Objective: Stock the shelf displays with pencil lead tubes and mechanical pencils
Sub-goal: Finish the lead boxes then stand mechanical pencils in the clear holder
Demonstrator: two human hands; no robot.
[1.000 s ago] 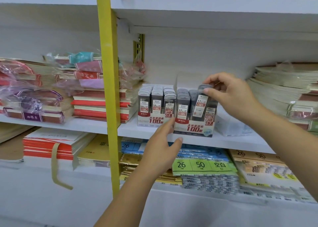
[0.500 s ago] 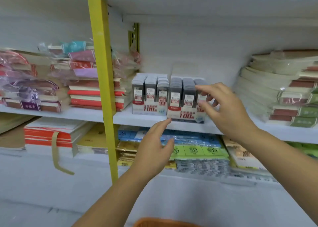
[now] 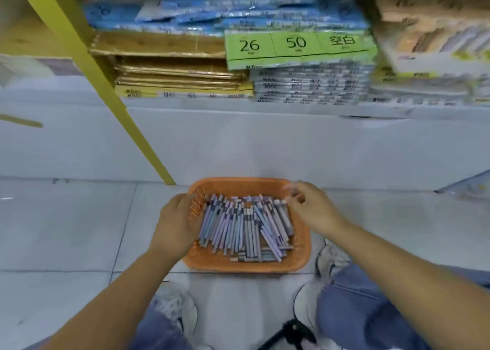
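Two hands over mechanical pencils in an orange basket: left hand grip unclear, right hand loosely open.

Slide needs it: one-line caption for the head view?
Left hand at the left wall of an orange basket of mechanical pencils on the floor; right hand above its far right corner.

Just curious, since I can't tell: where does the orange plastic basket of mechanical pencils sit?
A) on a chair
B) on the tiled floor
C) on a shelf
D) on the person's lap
B: the orange plastic basket of purple-grey mechanical pencils rests on the pale tiled floor, before the person's shoes.
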